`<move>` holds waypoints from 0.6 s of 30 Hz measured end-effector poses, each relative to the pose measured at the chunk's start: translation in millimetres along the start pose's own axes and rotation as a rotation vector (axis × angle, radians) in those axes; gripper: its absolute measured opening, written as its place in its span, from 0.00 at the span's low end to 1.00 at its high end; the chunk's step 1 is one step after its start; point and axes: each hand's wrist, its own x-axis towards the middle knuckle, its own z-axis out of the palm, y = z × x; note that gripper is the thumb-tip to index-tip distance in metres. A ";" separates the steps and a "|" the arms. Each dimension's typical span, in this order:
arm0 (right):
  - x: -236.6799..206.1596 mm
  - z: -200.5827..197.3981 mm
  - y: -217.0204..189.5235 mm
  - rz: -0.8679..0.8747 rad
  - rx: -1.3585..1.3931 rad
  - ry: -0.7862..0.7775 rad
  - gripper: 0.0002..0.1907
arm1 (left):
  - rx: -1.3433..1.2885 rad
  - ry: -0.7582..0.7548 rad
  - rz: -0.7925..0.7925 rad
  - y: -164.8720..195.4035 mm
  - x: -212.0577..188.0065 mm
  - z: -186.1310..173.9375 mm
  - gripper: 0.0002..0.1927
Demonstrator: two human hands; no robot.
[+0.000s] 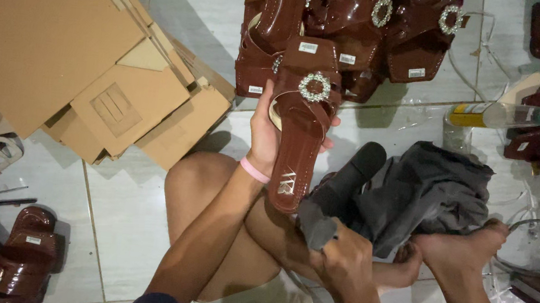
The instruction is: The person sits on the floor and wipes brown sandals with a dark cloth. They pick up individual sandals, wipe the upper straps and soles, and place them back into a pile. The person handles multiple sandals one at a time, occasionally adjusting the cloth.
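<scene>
We hold a glossy brown sandal (299,141) up in our left hand (266,134), fingers wrapped around its edge from behind, thumb on the near side, so the grip is closed on the shoe. Its round rhinestone buckle (315,87) faces us, and the sandal hangs above our bent knee (196,184). A pink band (254,170) circles that wrist. Our right hand (345,260) is closed around a grey cloth (426,188), bunched at the end near the fingers (the rest spreads over our legs towards a bare foot (467,246)). Just beyond the held sandal lies a pile of matching sandals (363,28) on the tiled floor (128,223). Flattened cardboard boxes (80,51) sit to the left, and a bottle with a green cap (514,116) lies to the right.
</scene>
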 end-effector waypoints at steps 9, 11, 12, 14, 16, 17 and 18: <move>68.1 0.4 8.8 0.109 -0.104 0.187 0.15 | 0.033 0.105 0.106 -18.6 -0.4 -4.0 0.37; 79.0 -5.3 6.2 0.096 -0.101 0.207 0.13 | 0.071 0.133 0.172 -18.6 1.5 -10.1 0.33; 83.2 -7.0 5.0 0.106 -0.133 0.181 0.13 | 0.101 0.134 0.192 -18.1 2.4 -13.0 0.32; 88.8 -9.1 5.8 0.122 -0.196 0.125 0.12 | 0.139 0.161 0.197 -18.5 4.1 -17.4 0.30; 88.9 -8.0 9.2 0.161 -0.211 0.104 0.12 | 0.158 0.213 0.166 -19.4 4.7 -19.5 0.29; 86.3 -6.2 11.1 0.181 -0.217 0.091 0.12 | 0.138 0.226 0.168 -19.9 4.3 -19.8 0.29; 82.0 -4.3 13.3 0.148 -0.206 0.084 0.11 | 0.119 0.237 0.169 -19.5 3.7 -20.0 0.29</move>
